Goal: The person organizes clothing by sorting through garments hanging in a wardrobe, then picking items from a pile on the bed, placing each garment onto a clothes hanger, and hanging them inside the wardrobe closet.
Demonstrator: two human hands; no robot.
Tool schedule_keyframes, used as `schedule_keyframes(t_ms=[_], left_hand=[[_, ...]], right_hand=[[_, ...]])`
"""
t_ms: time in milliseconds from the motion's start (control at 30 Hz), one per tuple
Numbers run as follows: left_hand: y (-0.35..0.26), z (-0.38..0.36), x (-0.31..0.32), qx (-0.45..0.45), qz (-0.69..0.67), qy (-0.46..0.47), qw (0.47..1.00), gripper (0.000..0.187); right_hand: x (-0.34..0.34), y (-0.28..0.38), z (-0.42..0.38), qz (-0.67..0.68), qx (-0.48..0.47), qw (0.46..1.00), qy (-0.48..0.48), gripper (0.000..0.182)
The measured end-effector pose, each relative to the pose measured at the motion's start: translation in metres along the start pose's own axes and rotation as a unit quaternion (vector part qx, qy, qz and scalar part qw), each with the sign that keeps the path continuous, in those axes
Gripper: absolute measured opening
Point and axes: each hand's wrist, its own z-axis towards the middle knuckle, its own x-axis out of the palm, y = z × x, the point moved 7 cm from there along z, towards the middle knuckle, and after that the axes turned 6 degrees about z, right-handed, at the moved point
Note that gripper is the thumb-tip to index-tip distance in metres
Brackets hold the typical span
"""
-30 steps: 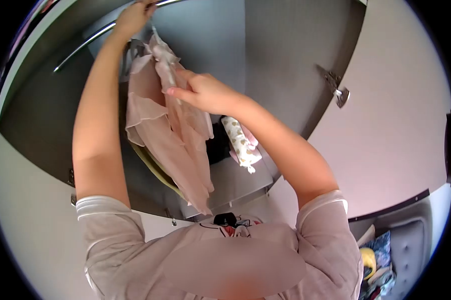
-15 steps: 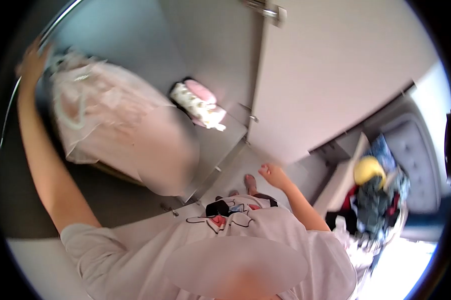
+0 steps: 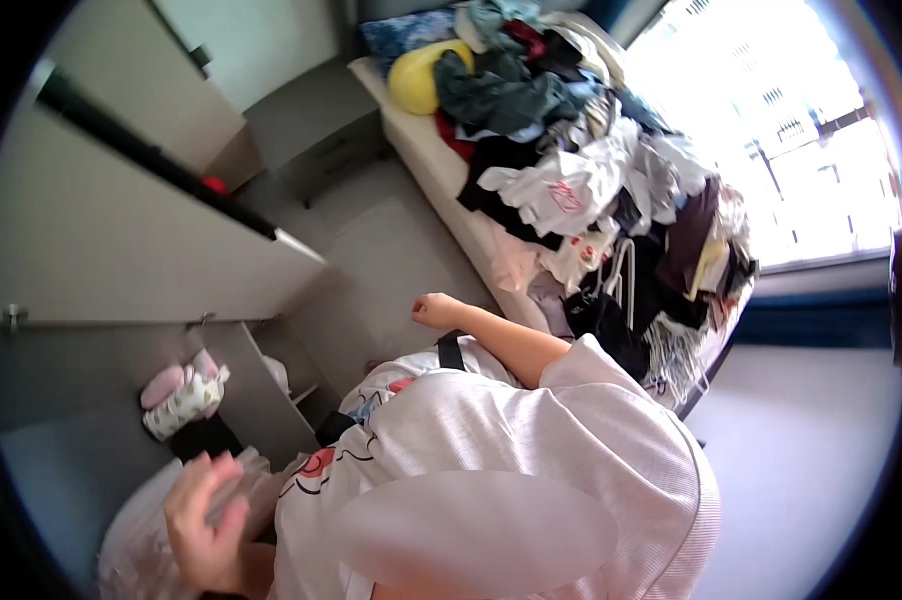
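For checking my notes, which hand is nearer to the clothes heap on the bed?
The right. The right hand is off the near side of the bed, short of the clothes heap; the left hand is farther away, by the pale pink garment.

Clothes (image 3: 561,195) lie on the bed (image 3: 426,165), between wardrobe (image 3: 91,225) at left and window (image 3: 786,120) at right.

Had a grey floor (image 3: 361,240) between a pale wardrobe door (image 3: 121,220) and a bed (image 3: 423,165), with a low grey cabinet (image 3: 306,115) near the bed; took in bright white light through a window (image 3: 771,110).
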Motion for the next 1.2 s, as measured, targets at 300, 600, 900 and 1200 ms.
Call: schedule_keyframes(t_ms=[300, 600, 900, 1200], left_hand=[[-0.151, 0.23, 0.153, 0.228, -0.154, 0.026, 0.961, 0.004], [-0.155, 0.456, 0.522, -0.124, -0.381, 0.294, 0.867, 0.027], [-0.062, 0.5, 0.791, -0.398, -0.376, 0.299, 0.782, 0.038], [-0.185, 0.496, 0.747, -0.235, -0.407, 0.347, 0.812, 0.02]], right_hand=[[-0.112, -0.326, -0.143, 0.124, 0.245, 0.943, -0.189, 0.03], [-0.164, -0.482, -0.304, 0.4, 0.353, 0.731, -0.425, 0.021], [0.001, -0.398, -0.351, 0.525, 0.397, 0.671, -0.341, 0.019], [-0.019, -0.362, -0.36, 0.33, 0.509, 0.693, -0.389, 0.027]])
